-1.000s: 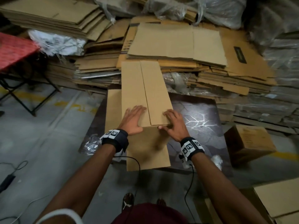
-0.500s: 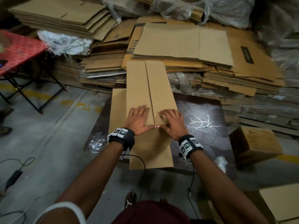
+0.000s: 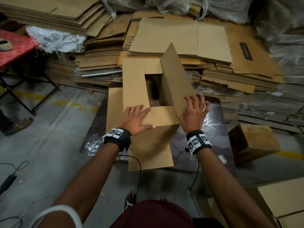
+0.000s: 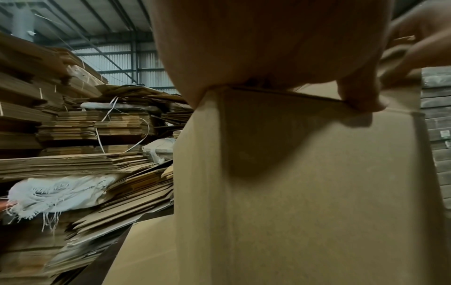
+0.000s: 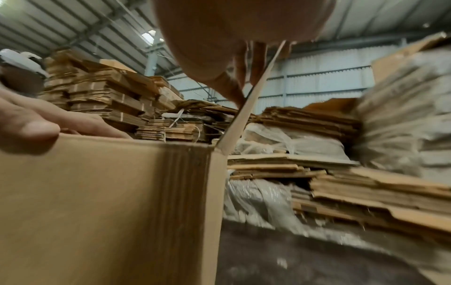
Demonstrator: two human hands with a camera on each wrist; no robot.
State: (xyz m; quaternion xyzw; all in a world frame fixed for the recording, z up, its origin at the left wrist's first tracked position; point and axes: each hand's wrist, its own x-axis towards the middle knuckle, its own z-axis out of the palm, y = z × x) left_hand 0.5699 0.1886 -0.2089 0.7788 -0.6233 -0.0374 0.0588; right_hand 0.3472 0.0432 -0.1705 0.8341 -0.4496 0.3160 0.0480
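The cardboard box (image 3: pixel 148 145) stands on a dark board (image 3: pixel 207 142), its flaps being folded. The left hand (image 3: pixel 136 119) presses flat on the left flap (image 3: pixel 133 86) and the right hand (image 3: pixel 194 112) grips the raised right flap (image 3: pixel 174 79). The next move is probably to lower it squarely. A second ago both flaps lay shut. Flattened cartons (image 3: pixel 181 38) crowd behind.

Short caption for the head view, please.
Left hand presses flat on the cardboard box while right hand grips its raised flap.
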